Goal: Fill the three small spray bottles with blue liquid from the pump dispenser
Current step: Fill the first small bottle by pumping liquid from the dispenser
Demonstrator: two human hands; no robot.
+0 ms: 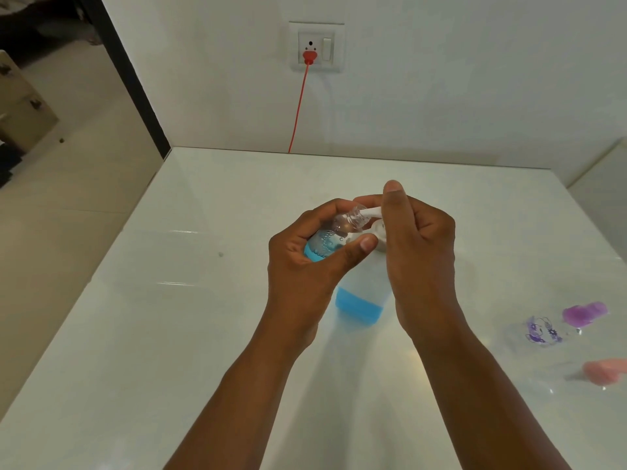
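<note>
My left hand [305, 259] is wrapped around a small clear plastic spray bottle [334, 237], uncapped and tilted so its open neck meets the white nozzle [371, 211] of the pump dispenser; blue liquid with bubbles sits in its lower part, so I judge this bottle partly filled and the pumping step under way. My right hand [419, 245] rests over the white pump head with its fingers curled down around it, thumb raised on the far side, hiding most of the head. The translucent pump dispenser with blue liquid in its base [358, 305] stands on the glossy white bench [142, 334] just below and between my two wrists. Next I should need steady presses while keeping the neck snug against the nozzle, then stop before it overflows; the small opening leaves little room for error. Off to the outside of my right hand, well apart, lie what look like two more clear spray bottles, one with a purple cap and purple printed figures [556, 325] and one with a pink cap [602, 371], blurred and apparently empty. Beyond my hands a red cable [298, 110] runs down from a wall socket [316, 47], out of the way.
</note>
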